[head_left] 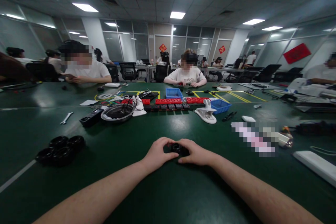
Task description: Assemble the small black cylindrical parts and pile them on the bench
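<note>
Both hands meet near the middle of the green table [168, 189]: left hand [156, 154] and right hand [195, 153] pinch a small black part [179, 148] between their fingers. Black rings [61, 148] lie well left; a round tray [117, 113] sits farther off.

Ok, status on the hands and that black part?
Left hand and right hand both gripping small black part on green table. Nothing in the way.
</note>
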Demonstrator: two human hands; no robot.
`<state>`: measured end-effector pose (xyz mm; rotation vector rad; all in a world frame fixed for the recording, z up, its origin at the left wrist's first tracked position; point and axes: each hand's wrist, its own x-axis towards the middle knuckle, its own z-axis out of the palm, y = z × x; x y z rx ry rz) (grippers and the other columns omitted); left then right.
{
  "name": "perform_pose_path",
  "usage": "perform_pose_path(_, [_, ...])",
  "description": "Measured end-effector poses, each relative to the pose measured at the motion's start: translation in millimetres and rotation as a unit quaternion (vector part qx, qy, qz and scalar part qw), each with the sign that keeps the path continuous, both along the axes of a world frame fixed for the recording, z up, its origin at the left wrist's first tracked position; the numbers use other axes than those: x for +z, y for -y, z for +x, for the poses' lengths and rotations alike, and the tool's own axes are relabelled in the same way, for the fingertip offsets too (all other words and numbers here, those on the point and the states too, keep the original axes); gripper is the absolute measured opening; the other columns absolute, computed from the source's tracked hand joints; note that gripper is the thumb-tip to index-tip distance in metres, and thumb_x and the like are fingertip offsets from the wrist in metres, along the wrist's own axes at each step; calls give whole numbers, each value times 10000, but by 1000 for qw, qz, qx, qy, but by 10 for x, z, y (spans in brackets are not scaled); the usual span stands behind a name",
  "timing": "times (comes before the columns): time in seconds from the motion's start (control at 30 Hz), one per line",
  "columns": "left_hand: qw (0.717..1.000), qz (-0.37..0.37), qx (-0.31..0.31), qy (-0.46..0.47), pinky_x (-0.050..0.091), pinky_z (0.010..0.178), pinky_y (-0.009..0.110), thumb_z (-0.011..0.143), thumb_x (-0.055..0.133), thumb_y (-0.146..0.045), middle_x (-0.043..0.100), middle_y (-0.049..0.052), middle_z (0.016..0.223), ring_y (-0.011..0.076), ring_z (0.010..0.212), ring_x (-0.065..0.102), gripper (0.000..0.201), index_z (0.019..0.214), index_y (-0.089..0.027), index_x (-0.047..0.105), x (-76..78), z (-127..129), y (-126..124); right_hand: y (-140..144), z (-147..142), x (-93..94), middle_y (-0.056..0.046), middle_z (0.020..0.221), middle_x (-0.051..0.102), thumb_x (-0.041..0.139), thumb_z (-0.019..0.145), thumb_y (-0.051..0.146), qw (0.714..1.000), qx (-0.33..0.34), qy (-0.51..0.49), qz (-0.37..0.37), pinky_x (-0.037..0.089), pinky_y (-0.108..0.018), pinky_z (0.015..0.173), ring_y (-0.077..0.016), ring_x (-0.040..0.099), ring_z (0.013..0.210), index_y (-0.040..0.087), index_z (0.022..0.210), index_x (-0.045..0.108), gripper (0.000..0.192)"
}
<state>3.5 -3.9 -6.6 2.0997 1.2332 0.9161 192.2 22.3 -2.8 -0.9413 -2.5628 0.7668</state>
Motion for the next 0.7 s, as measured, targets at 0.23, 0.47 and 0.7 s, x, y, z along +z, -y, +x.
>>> perform_pose_path(0.23, [994, -49, -93, -5, 387, 632, 222, 641, 640, -287, 556, 8, 867, 138, 752, 502, 343, 968, -210, 572, 41, -28, -39, -125, 75, 26, -23, 920, 520, 587, 697, 262, 995, 98, -9, -35, 350, -288, 783, -166, 468, 875, 166, 964, 556, 286])
perform_pose_path(0.47, [996, -47, -72, -1, 372, 598, 221, 623, 640, -285, 530, -2, 790, 126, 678, 474, 310, 913, -192, 581, 13, 3, -18, -100, 47, -7, 3, 801, 519, 636, 641, 311, 998, 51, -6, -35, 357, -237, 670, -142, 475, 768, 156, 846, 574, 264])
perform_pose_path(0.7, [999, -37, 36, 10, 363, 561, 222, 566, 674, -268, 486, -12, 731, 130, 642, 455, 301, 830, -170, 568, -80, 61, 14, 70, -136, -142, 21, 658, 483, 653, 560, 436, 985, -152, 42, 68, 278, -206, 510, -117, 428, 601, 164, 712, 475, 359])
